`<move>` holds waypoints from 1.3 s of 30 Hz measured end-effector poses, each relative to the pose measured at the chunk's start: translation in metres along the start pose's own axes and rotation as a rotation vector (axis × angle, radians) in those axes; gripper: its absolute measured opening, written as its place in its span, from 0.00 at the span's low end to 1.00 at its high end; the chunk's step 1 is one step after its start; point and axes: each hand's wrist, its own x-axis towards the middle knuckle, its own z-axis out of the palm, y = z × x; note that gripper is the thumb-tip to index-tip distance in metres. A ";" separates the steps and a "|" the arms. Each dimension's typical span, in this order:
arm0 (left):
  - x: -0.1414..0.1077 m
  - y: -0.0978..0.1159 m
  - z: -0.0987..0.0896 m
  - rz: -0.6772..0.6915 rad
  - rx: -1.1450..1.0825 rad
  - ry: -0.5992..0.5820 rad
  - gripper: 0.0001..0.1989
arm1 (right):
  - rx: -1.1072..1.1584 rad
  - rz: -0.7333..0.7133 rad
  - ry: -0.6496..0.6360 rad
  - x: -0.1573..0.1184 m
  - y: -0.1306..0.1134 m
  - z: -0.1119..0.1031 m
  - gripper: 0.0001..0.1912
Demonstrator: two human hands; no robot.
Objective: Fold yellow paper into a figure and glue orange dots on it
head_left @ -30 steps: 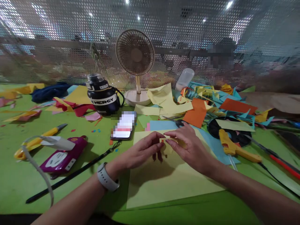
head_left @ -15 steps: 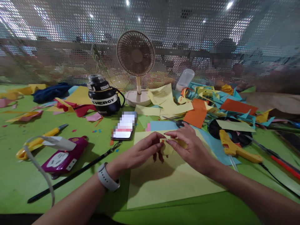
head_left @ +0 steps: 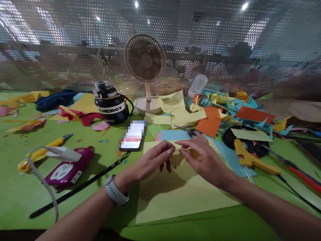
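Note:
A large pale yellow sheet (head_left: pixel 180 197) lies on the green table under both hands. Over its upper part, my right hand (head_left: pixel 200 155) pinches a small yellow paper piece (head_left: pixel 181 159) between thumb and index finger. My left hand (head_left: pixel 157 159), with a white watch on the wrist, is at the left of this piece, thumb and index finger pressed together; whatever lies between those fingertips is too small to make out. Light blue paper (head_left: pixel 173 135) sticks out behind the sheet.
A phone (head_left: pixel 132 135), a black bottle (head_left: pixel 111 107) and a fan (head_left: pixel 147 105) stand or lie beyond the hands. At left are a purple power strip (head_left: pixel 84 159) and a yellow cutter (head_left: pixel 54 143). A yellow glue gun (head_left: pixel 260 164) and paper scraps (head_left: pixel 210 120) occupy the right.
The left fingertips have shifted slightly away from the small yellow piece, leaving a small gap. The piece has tilted in the right fingers, and its orange mark no longer shows.

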 end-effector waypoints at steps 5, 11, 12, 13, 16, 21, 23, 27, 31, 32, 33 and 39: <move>0.003 -0.006 0.002 -0.009 0.022 0.017 0.13 | 0.009 0.011 -0.035 -0.001 -0.001 0.001 0.14; 0.007 -0.013 0.003 0.019 0.144 0.066 0.13 | 0.007 0.002 -0.039 -0.002 -0.001 0.004 0.13; 0.007 -0.014 0.003 0.033 0.178 0.077 0.12 | 0.007 0.002 -0.040 -0.002 -0.001 0.004 0.12; 0.007 -0.014 0.003 0.048 0.210 0.088 0.12 | 0.008 0.002 -0.042 -0.002 -0.001 0.004 0.12; 0.007 -0.015 0.003 0.082 0.283 0.120 0.11 | 0.017 0.020 -0.055 -0.002 -0.002 0.004 0.13; 0.005 -0.014 0.005 0.077 0.230 0.172 0.12 | 0.043 0.060 -0.063 0.000 -0.002 0.000 0.13; 0.004 -0.013 0.006 0.038 0.107 0.179 0.14 | 0.063 0.080 -0.048 0.002 0.000 -0.002 0.13; 0.005 -0.010 0.005 0.028 -0.098 0.365 0.22 | 0.141 0.170 -0.019 0.006 0.007 -0.008 0.13; 0.008 -0.010 0.001 -0.057 -0.199 0.500 0.24 | 0.229 0.253 0.029 0.009 0.012 -0.010 0.13; 0.009 -0.011 0.001 -0.097 -0.237 0.464 0.23 | 0.254 0.275 0.040 0.009 0.013 -0.010 0.13; 0.010 -0.012 0.001 -0.132 -0.277 0.406 0.20 | 0.280 0.294 0.051 0.010 0.013 -0.010 0.13; 0.013 -0.019 0.009 -0.215 -0.595 0.259 0.13 | 0.338 0.259 0.064 0.011 0.012 -0.007 0.11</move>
